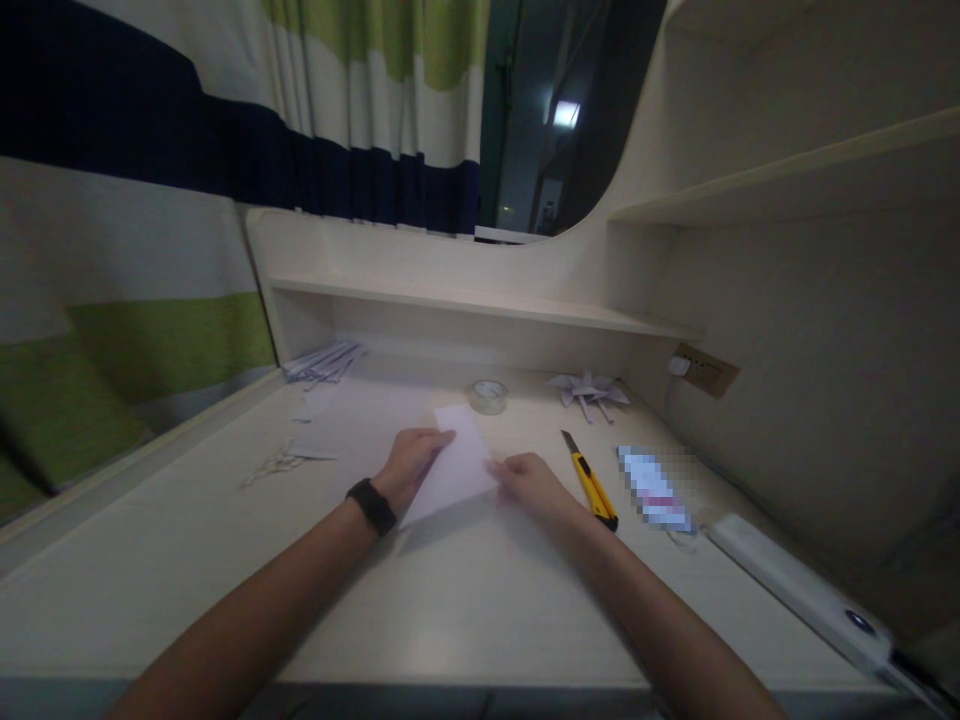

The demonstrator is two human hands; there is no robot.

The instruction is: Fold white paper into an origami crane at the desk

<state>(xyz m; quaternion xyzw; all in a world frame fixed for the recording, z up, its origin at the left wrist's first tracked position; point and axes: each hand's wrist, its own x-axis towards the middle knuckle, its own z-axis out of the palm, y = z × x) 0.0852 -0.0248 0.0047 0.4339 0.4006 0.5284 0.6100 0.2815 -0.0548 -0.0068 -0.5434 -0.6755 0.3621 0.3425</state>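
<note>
We note both hands on a white rectangular paper sheet (456,462) lying mid pale wooden table (225,560): left hand (409,465) pinches its left edge, right hand (529,480) its right edge. Yellow plastic utility knife (591,482) lies just beside right hand; clear tape roll (489,396) sits behind the sheet, apart.

The left hand (409,465) covers the near left edge of the sheet of paper (457,462), and its fingertips are tucked behind it, so the grip there cannot be made out. The flat packet (654,490) right of the yellow knife (591,482) is blurred to blocks, its print unreadable. Both forearms are cut off by the bottom edge. The white bar (802,590) runs out at the lower right corner. The paper scraps (271,465) are too small to tell apart.
</note>
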